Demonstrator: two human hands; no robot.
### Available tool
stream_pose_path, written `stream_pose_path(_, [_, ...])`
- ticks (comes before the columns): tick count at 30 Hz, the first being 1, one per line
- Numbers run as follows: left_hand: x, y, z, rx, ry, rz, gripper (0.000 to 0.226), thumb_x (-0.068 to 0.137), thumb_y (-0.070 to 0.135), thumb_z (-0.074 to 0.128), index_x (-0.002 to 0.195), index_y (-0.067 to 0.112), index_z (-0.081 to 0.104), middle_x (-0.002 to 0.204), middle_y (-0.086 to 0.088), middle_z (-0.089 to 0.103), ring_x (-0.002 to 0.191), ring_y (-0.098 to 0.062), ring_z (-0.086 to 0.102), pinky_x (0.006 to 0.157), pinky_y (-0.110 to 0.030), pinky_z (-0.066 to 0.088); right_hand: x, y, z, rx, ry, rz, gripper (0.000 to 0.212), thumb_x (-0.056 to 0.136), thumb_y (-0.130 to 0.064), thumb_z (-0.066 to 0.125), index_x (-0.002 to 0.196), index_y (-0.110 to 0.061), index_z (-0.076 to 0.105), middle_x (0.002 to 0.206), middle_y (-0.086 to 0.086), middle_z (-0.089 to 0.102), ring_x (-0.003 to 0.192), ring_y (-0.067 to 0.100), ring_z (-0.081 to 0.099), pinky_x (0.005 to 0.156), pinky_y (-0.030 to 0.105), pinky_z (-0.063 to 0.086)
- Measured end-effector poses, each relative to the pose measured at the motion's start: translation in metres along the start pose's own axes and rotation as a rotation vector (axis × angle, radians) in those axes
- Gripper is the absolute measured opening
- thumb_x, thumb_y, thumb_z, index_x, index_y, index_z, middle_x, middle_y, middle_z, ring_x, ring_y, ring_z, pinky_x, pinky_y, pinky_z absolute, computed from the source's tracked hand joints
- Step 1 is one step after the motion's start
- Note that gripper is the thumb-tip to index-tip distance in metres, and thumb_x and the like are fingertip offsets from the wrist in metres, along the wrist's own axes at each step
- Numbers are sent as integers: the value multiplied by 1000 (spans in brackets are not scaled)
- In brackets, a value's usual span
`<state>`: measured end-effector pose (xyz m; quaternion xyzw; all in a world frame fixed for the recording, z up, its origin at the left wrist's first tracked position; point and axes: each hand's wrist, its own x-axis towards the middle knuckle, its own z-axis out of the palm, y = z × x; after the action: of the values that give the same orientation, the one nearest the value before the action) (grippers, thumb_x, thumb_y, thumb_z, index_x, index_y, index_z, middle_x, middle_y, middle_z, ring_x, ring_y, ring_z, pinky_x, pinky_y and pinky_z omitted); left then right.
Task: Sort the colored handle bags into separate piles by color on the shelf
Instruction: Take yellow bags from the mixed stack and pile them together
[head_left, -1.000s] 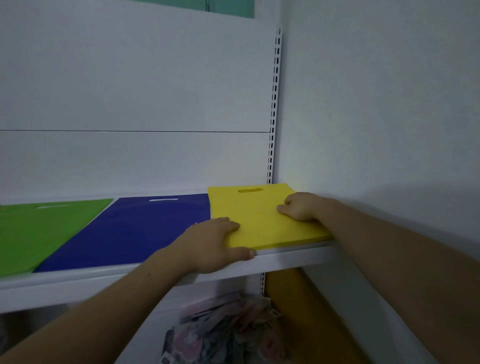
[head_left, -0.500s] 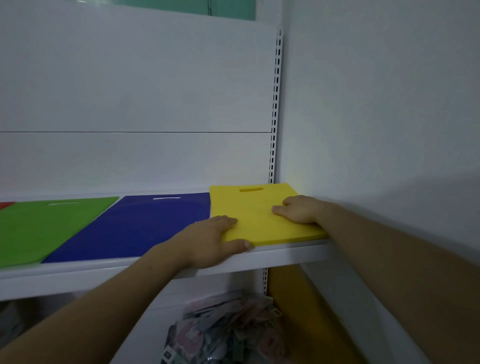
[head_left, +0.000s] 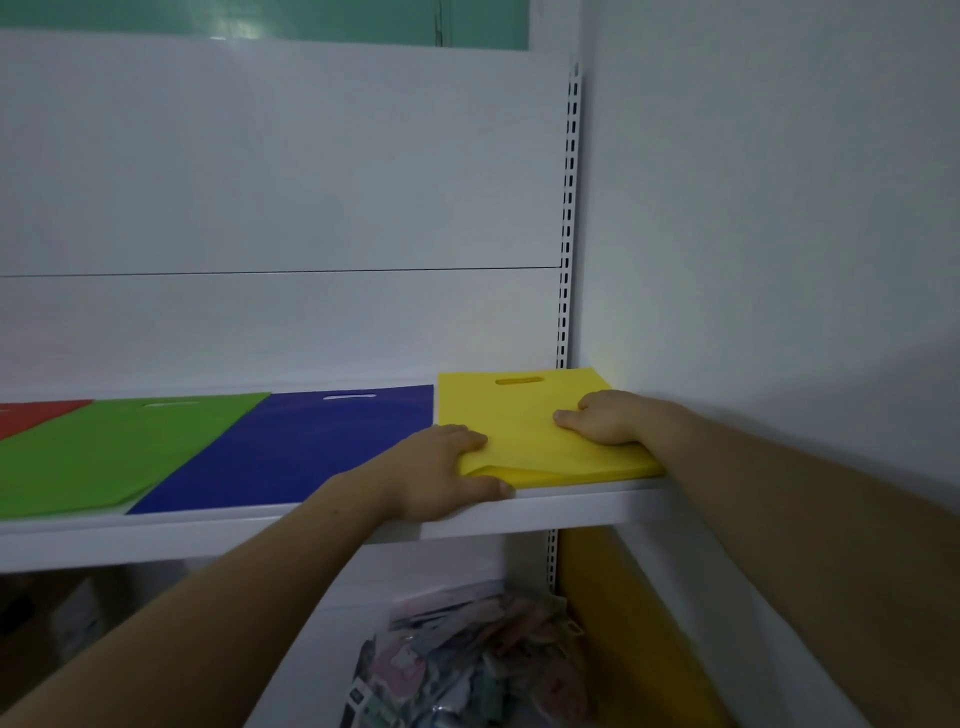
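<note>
Nearest, the left hand (head_left: 441, 467) pinches the front corner of the yellow bags (head_left: 524, 415) at the right end of the shelf (head_left: 260, 535) — thumb below, fingers above. The right hand (head_left: 605, 418) rests on top, fingers bent — whether it grips, I cannot tell. To the left lie blue bags (head_left: 291, 452), green bags (head_left: 104, 452) and red bags (head_left: 31, 415).

Both bare forearms reach forward, away from the viewer. The left grip (head_left: 441, 467) pinches the yellow bags (head_left: 519, 415) at their near-left corner, fingers on top, thumb underneath. The right grip (head_left: 602, 415) rests on them farther right, fingers bent, thumb hidden.
</note>
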<state>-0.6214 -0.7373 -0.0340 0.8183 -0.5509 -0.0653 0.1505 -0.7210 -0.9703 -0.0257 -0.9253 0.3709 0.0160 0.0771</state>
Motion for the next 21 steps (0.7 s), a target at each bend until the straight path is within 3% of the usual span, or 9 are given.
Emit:
stream_pose_path(7, [0, 0, -7, -66, -1, 26, 80, 84, 54, 59, 149, 23, 25, 157, 3, 19, 144, -16, 15, 113, -32, 17, -7, -8, -11, 6, 58, -5, 76, 94, -64, 31, 149, -11, 27, 156, 7, 24, 141, 27, 27, 112, 39, 26])
stream_pose_path(11, [-13, -15, -19, -108, 29, 26, 78, 84, 55, 58, 149, 27, 25, 157, 3, 19, 146, -18, 10, 115, -38, 16, -16, -34, -23, -28, 90, -37, 77, 95, -63, 31, 149, -9, 26, 157, 8, 23, 142, 27, 26, 113, 38, 25])
stream_pose_path(21, [-113, -125, -81, -56, 162, -114, 73, 84, 50, 61, 146, 25, 32, 152, 5, 31, 137, -14, 31, 109, -25, 24, -32, -204, -25, 11, 150, -219, 76, 93, -63, 36, 148, -11, 30, 155, 7, 27, 140, 26, 30, 112, 37, 27])
